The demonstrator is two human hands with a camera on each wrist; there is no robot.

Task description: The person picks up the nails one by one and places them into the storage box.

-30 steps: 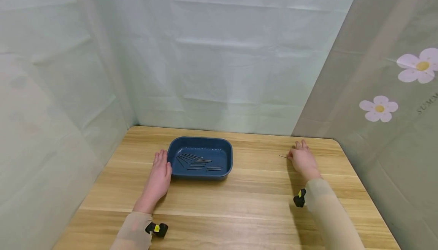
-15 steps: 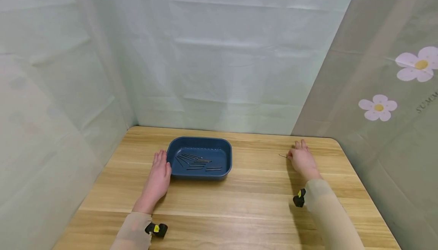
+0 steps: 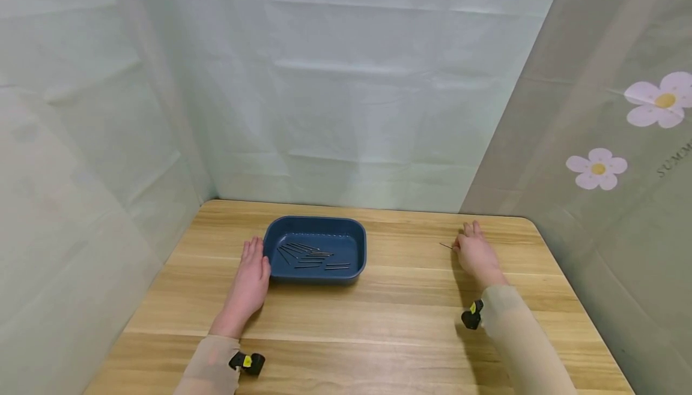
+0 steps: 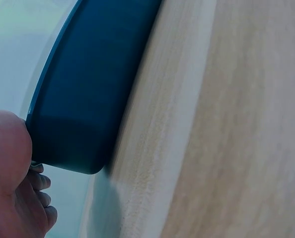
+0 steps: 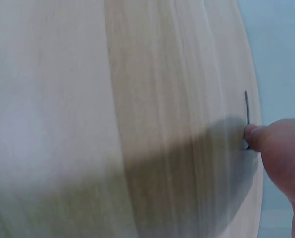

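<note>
A dark blue tray [image 3: 316,220] sits on the wooden table [image 3: 378,317] with several thin dark pins [image 3: 310,257] lying in it. My left hand [image 3: 251,278] lies flat on the table, fingers straight, against the tray's left wall [image 4: 88,99]. My right hand [image 3: 476,254] rests on the table at the far right with its fingers stretched out. Its thumb tip [image 5: 254,136] touches the near end of a single thin pin [image 3: 446,245] lying on the wood; the pin [image 5: 247,106] points away from the thumb. Whether another finger also touches it is hidden.
Pale cloth walls close in the table at the back and left. A grey curtain with flower prints [image 3: 597,167] hangs on the right. Small black and yellow wrist cameras [image 3: 247,362] sit on both sleeves. Bare wood lies between tray and right hand.
</note>
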